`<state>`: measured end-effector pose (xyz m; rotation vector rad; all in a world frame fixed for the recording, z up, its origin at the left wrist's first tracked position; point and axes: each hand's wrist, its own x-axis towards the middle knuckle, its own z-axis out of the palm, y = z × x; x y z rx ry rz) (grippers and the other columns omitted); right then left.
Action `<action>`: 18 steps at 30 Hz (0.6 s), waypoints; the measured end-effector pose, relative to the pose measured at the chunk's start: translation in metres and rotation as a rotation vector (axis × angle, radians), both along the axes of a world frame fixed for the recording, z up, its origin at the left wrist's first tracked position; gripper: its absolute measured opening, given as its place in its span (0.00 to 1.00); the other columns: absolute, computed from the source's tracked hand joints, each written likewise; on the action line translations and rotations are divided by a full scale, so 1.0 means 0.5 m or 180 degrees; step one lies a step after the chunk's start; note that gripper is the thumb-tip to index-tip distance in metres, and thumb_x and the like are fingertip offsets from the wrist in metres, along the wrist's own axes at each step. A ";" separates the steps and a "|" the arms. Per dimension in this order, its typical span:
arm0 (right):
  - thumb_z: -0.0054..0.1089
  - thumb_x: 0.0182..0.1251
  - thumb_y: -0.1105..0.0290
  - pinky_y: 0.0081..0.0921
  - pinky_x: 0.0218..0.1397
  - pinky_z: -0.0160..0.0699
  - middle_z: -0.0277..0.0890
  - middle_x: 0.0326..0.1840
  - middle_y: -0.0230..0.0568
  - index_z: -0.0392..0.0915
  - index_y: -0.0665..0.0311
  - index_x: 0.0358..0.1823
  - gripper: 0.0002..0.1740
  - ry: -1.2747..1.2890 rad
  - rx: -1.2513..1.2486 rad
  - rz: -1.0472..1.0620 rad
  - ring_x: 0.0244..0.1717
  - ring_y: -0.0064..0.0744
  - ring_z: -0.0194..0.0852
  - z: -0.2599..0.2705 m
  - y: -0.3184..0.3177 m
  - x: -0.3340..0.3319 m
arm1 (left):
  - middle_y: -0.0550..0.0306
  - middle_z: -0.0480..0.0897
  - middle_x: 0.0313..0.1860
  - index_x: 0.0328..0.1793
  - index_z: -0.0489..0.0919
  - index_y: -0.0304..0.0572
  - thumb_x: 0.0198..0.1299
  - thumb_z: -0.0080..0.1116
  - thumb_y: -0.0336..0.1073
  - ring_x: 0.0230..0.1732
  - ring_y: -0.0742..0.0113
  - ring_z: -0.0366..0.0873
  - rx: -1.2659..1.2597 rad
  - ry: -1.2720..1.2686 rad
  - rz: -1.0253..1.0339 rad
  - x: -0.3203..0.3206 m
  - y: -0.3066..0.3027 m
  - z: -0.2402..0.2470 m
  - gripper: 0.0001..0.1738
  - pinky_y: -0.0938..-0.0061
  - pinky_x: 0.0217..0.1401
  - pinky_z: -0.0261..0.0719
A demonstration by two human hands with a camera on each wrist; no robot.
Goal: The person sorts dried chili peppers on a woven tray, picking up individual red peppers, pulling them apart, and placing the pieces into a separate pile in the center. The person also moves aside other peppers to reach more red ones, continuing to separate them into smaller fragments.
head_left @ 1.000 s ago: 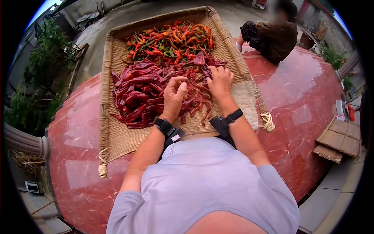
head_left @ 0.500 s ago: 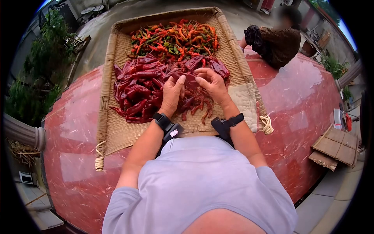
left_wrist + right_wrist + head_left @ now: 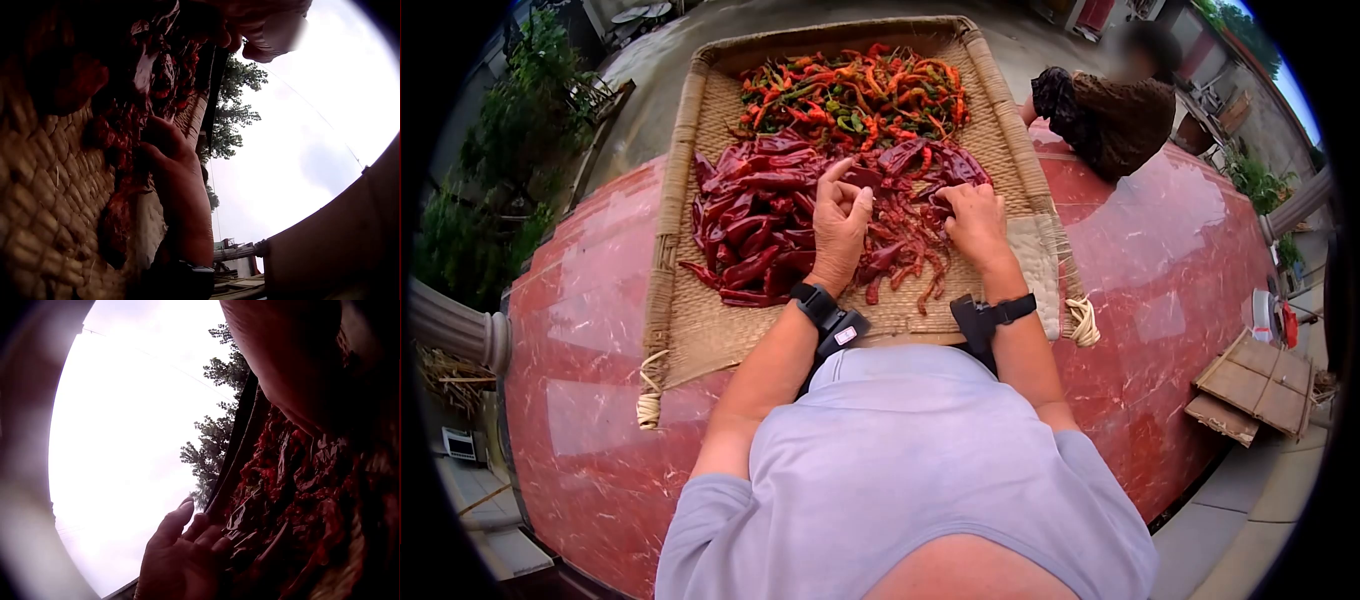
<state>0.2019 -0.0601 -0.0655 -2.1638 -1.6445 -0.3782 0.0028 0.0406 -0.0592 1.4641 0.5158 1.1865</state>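
Observation:
My left hand (image 3: 838,230) is raised over the peppers, thumb and index finger apart, nothing visible between them. In the right wrist view the same hand (image 3: 187,556) has its thumb up and other fingers bent. At the right-hand heap of dark red peppers (image 3: 960,165), my right hand (image 3: 978,228) has its fingers bent down, pinching a dried red pepper mostly hidden by them. Shrivelled red peppers (image 3: 915,245) lie between the hands. Left of them spreads a pile of glossy dark red peppers (image 3: 740,240). All rest in a woven tray (image 3: 700,355).
Thin orange, red and green peppers (image 3: 855,95) fill the tray's far end. Beneath the tray is a red marble-like surface (image 3: 1160,330). Another person (image 3: 1115,120) sits at the far right. Flattened cardboard (image 3: 1255,380) lies at the right edge.
Half a second ago both hands met over the middle around a dark red pepper. Since then the right hand has moved right and down to the right heap, and the left hand's fingers have spread.

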 end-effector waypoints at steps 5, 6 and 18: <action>0.65 0.60 0.73 0.42 0.58 0.66 0.82 0.41 0.32 0.86 0.49 0.47 0.14 -0.0250 0.0020 -0.0224 0.51 0.42 0.74 0.004 0.020 -0.006 | 0.66 0.73 0.36 0.73 0.70 0.41 0.73 0.59 0.32 0.31 0.81 0.69 0.0029 0.0345 -0.0222 0.001 -0.009 0.007 0.23 0.82 0.31 0.72; 0.65 0.60 0.72 0.42 0.58 0.66 0.82 0.41 0.32 0.86 0.49 0.47 0.13 -0.0257 0.0009 -0.0222 0.51 0.42 0.74 0.004 0.023 -0.007 | 0.66 0.74 0.35 0.72 0.70 0.41 0.72 0.60 0.31 0.31 0.80 0.69 0.0003 0.0375 -0.0237 0.002 -0.009 0.005 0.24 0.82 0.33 0.72; 0.65 0.74 0.68 0.22 0.54 0.77 0.82 0.49 0.31 0.80 0.67 0.60 0.17 0.3434 -0.0238 0.1396 0.49 0.20 0.78 0.132 0.029 -0.065 | 0.67 0.75 0.31 0.66 0.73 0.38 0.75 0.61 0.39 0.28 0.83 0.70 -0.0692 0.0160 -0.0507 -0.005 -0.008 0.014 0.20 0.84 0.29 0.74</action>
